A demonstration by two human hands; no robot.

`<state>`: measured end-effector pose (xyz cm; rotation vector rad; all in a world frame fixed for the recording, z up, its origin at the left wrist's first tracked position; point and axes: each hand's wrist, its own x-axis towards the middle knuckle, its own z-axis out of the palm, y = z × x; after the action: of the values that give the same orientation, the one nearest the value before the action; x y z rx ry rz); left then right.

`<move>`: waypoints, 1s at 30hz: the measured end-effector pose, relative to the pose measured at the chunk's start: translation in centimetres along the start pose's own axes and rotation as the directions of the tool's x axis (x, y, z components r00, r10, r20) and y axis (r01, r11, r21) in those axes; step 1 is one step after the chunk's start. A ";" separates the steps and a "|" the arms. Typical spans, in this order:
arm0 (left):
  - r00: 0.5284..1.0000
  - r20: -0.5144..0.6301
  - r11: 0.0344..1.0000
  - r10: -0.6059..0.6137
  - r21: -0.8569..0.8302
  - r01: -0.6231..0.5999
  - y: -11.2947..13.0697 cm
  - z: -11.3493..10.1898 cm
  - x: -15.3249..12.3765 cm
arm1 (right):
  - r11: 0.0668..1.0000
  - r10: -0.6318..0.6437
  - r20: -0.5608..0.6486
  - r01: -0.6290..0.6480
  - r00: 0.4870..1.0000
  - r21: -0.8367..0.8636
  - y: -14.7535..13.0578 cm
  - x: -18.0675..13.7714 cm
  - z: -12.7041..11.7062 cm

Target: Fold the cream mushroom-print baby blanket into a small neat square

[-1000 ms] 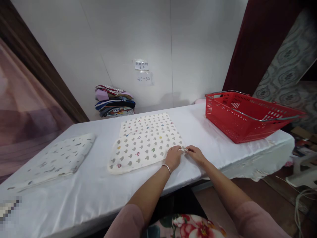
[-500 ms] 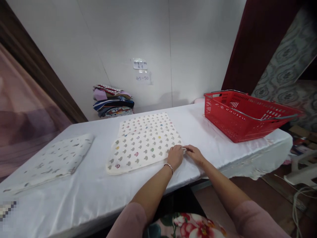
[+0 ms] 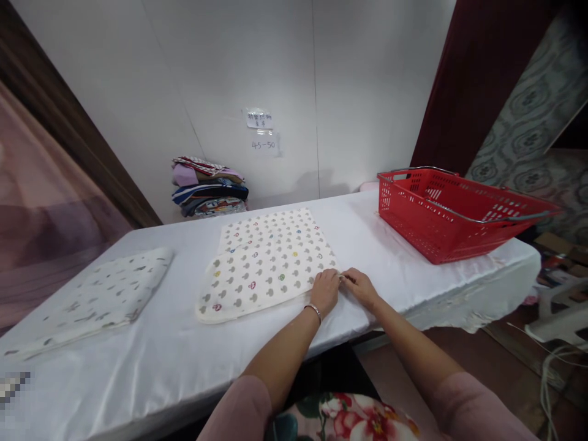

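A cream cloth with a mushroom print (image 3: 264,269) lies folded and flat in front of me, its front left corner rounded. At its front right corner my left hand (image 3: 325,290), with a bracelet on the wrist, is closed on the cloth's edge, fingers bent over it. Just to the right, my right hand (image 3: 361,287) pinches a thin bit of the same corner between thumb and fingers. The two hands almost touch. My fingertips partly hide the corner.
A second folded cloth with dark print (image 3: 108,297) lies at left on the white-covered table (image 3: 184,361). Folded clothes (image 3: 210,188) are piled by the back wall. A red basket (image 3: 441,229) stands at right. Paper labels (image 3: 263,145) hang on the wall.
My right hand has shifted the pinched corner slightly, and less of the edge shows between my hands. Otherwise the cloth and my left hand stay put.
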<state>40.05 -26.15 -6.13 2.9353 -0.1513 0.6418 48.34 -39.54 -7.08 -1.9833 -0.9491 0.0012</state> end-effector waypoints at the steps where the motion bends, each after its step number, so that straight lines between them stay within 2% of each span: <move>1: 1.000 -0.004 1.000 0.000 0.003 0.000 0.0 0.0 0.0 | 1.000 -0.014 -0.011 0.014 1.000 -0.010 0.0 0.0 0.0; 7: 0.999 0.021 0.999 -0.039 -0.002 0.039 -0.2 -0.3 0.3 | 0.997 -0.065 -0.044 0.063 0.997 -0.033 0.1 -0.3 0.1; 12: 0.996 0.074 0.999 -0.047 0.026 0.045 -0.5 -0.7 0.9 | 0.978 -0.137 -0.011 0.133 0.991 -0.163 -0.2 -0.5 0.0; 19: 0.996 0.069 0.998 -0.061 -0.009 0.062 -0.4 -0.7 0.8 | 0.944 -0.130 0.010 0.127 0.991 -0.303 -0.2 -0.4 -0.1; 24: 0.995 0.025 0.992 -0.098 -0.074 0.100 -1.2 -0.9 -0.7 | 0.943 -0.113 -0.007 0.105 0.994 -0.317 -0.3 -0.5 -0.1; 30: 0.981 0.009 0.979 -0.193 0.064 0.192 -3.8 -2.0 -3.5 | 0.949 -0.091 -0.017 0.081 0.996 -0.305 -0.5 -0.6 -0.1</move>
<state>36.56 -21.87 -6.21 2.9651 0.1524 0.6055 47.61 -39.84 -6.89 -2.2132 -1.0662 -0.2370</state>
